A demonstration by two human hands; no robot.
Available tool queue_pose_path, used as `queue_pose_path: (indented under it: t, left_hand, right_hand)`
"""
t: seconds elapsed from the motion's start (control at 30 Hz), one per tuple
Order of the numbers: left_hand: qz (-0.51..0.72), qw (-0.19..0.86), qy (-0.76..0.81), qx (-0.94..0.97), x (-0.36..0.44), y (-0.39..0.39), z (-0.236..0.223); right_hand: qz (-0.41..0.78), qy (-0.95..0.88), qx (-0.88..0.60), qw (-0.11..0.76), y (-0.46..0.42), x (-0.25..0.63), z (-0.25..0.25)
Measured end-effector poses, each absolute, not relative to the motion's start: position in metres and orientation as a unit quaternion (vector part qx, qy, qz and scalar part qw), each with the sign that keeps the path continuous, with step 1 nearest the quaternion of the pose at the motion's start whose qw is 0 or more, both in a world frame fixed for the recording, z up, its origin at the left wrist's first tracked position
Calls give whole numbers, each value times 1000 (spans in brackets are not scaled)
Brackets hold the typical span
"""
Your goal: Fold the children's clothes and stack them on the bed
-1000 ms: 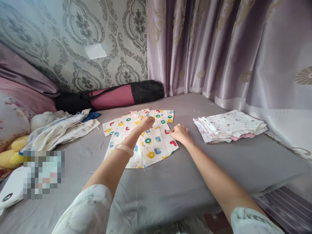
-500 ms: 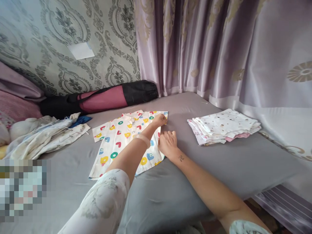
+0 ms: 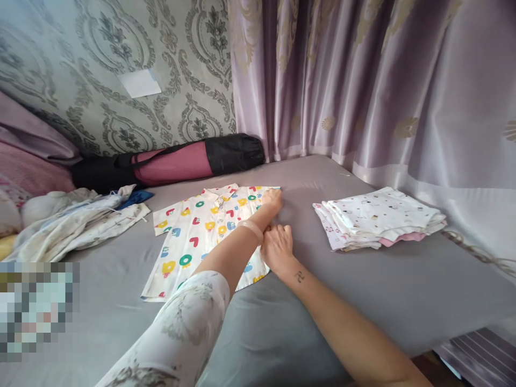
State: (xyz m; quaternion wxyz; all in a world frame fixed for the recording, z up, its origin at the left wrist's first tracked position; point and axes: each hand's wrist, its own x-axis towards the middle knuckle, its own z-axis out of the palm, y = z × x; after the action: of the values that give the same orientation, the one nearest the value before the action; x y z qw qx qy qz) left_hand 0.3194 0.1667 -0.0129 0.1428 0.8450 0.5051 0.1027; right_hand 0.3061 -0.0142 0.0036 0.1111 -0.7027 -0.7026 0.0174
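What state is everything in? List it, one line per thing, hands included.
Printed shirt: spread flat, partly covered by the left arm
Left hand: curled at the shirt's sleeve, grip unclear
Right hand: curled at the shirt's side edge, grip unclear
Stacked clothes: folded, piled
Loose clothes: rumpled, heaped
Long bag: lying lengthwise
Curtain: hanging in folds

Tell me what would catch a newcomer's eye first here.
First, the white short-sleeved shirt with colourful letter-like prints, spread on the grey sheet, with the left hand at its right-side sleeve and the right hand at its edge below. Next, the long pink-and-black bag along the patterned wall, and the folded stack of printed cloths at right.
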Motion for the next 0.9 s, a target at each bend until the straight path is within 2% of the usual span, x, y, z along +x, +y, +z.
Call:
queue_pose_path:
  t: [0.17,0.4,0.67,0.9]
  left_hand:
    - [166,220,581,766,304,178,-5]
    - [295,396,599,630,252,192,11]
    - [399,457,586,537,194,181,14]
    - [458,461,581,490,165,177,3]
  right_hand:
    - [2,-697,-707,116,-15,306,2]
    - [4,-699,-706,117,-16,301,6]
    - [12,-714,-685,141,-22,290,6]
    - [35,-732,-658,174,-24,281,4]
